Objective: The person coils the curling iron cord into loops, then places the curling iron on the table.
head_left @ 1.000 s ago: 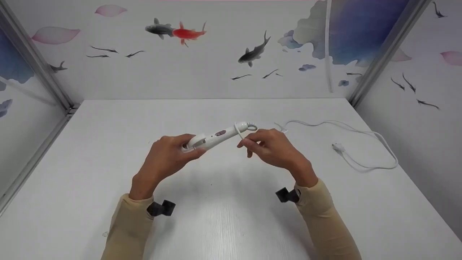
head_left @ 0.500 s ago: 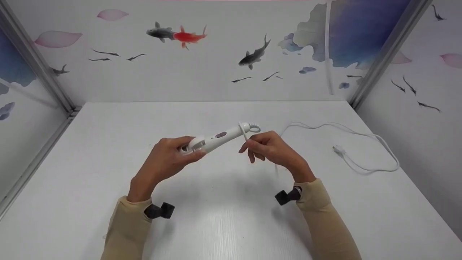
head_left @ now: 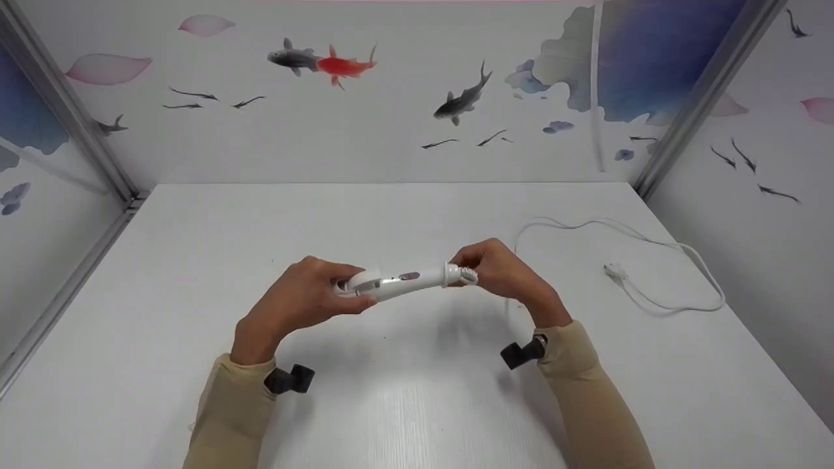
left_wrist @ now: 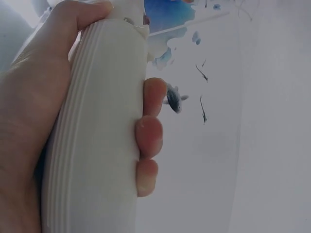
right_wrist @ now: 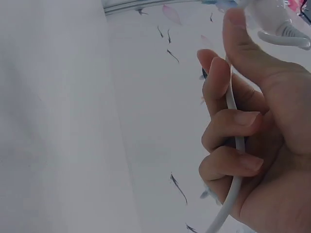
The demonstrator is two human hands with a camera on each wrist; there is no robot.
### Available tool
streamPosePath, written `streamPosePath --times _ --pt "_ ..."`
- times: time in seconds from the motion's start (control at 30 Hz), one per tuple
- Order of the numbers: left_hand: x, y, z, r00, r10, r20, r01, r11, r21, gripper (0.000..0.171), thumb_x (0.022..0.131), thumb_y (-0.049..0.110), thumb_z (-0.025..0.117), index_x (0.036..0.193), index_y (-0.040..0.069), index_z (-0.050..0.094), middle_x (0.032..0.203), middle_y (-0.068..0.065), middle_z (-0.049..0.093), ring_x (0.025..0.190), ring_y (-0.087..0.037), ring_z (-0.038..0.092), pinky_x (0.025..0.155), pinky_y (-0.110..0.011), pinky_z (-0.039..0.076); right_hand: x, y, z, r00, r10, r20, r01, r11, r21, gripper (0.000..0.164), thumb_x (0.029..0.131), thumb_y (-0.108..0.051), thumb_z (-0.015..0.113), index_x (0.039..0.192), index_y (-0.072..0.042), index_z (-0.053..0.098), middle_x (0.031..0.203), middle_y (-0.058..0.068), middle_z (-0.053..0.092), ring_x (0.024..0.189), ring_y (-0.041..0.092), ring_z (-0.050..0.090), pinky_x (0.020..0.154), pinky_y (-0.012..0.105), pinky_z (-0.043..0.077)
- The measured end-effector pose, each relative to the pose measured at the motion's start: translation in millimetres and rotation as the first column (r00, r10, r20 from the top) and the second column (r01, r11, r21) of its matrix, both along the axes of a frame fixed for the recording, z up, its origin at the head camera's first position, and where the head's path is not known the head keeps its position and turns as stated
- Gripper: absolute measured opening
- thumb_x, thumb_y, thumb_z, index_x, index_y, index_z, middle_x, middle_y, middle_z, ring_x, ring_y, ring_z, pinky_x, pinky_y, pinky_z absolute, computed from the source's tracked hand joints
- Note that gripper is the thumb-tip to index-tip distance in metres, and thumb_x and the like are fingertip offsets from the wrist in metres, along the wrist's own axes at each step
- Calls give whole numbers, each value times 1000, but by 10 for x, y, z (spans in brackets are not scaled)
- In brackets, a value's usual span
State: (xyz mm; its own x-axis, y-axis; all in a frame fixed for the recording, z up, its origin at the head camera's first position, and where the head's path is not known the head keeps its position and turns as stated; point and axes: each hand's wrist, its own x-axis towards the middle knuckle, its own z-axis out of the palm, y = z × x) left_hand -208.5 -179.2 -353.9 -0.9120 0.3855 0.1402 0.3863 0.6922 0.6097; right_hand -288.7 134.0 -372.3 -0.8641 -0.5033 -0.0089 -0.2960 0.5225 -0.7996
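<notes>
My left hand point(head_left: 306, 293) grips the thick, ribbed left part of a white hair styling iron point(head_left: 427, 279), held over the table. In the left wrist view its fingertips point(left_wrist: 149, 136) wrap round the far side of the ribbed white body point(left_wrist: 107, 116). A small purple-grey switch point(head_left: 409, 276) shows on the slim handle. The iron's white cord point(right_wrist: 232, 199) runs through the curled fingers of my right hand point(head_left: 498, 273), which is at the handle's tail end. Around that end sits a turn of cord point(head_left: 447, 274), beside the ribbed cord sleeve point(head_left: 467, 276).
The remaining length of cord point(head_left: 700, 260) lies in a wide loop on the white table point(head_left: 391, 221) at the right, ending in a plug point(head_left: 614, 271). Printed panels stand at the back and sides. A black wrist camera point(head_left: 521, 354) sits on each sleeve.
The iron's tail end has swung down toward me. My right hand has gone from in front of that end to behind it, carrying the cord round the handle.
</notes>
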Motion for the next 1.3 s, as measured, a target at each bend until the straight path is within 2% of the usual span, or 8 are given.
streamPosePath --times 0.17,0.4,0.5,0.63,0.9,1.13,1.23,1.3 --pt "-14 36 -13 1000 0 29 2 998 -64 19 86 34 76 102 23 76 84 6 68 70 -11 54 65 -28 44 7 -10 37 998 -27 -60 28 999 17 13 90 -6 70 100 -7 78 92 7 71 75 15 53 68 25 47" --pt "-27 104 -6 999 -3 49 7 996 -88 20 85 33 77 101 22 77 83 6 69 68 -11 53 63 -28 43 37 -17 90 997 1 -75 -3 999 -33 14 92 -14 71 103 -7 78 94 5 72 79 16 55 69 25 47" --pt "-30 153 -28 1000 -9 25 13 990 -142 26 85 36 76 106 21 78 85 5 71 68 -11 54 64 -28 44 69 -41 119 995 -7 -96 2 999 -54 18 97 -19 66 105 -8 77 92 5 72 80 15 57 67 24 43" --pt "-47 222 -79 999 -26 -21 22 981 -195 29 85 39 75 107 20 78 84 5 71 67 -10 53 62 -27 43 166 -95 199 988 -52 -146 45 998 -48 20 100 -21 61 104 -11 77 86 5 74 78 18 58 64 25 37" --pt "-55 207 -92 998 40 -47 -47 985 -164 34 86 40 75 113 20 76 87 4 72 66 -11 54 62 -27 42 358 -198 330 959 -99 -266 96 995 -23 19 98 -19 64 108 -10 77 92 5 75 76 17 57 66 26 49" --pt "-35 143 -55 993 93 -73 -103 984 -144 24 87 39 73 103 21 76 80 4 69 64 -12 50 59 -27 40 461 -230 375 920 -174 -351 170 985 -43 19 97 -19 66 109 -9 78 92 4 75 72 15 55 62 24 44" --pt "-38 133 -55 988 116 -103 -129 983 -132 25 87 40 72 104 21 76 81 3 70 65 -12 52 60 -28 40 501 -244 390 916 -156 -369 149 988 -47 19 96 -16 67 111 -10 77 91 3 75 73 16 54 60 23 40" --pt "-41 127 -59 983 124 -134 -142 981 -130 27 87 40 73 104 20 76 82 1 71 66 -13 53 60 -28 41 513 -258 393 922 -127 -365 116 992 -51 21 96 -14 67 115 -9 76 91 3 75 73 16 55 60 22 41"
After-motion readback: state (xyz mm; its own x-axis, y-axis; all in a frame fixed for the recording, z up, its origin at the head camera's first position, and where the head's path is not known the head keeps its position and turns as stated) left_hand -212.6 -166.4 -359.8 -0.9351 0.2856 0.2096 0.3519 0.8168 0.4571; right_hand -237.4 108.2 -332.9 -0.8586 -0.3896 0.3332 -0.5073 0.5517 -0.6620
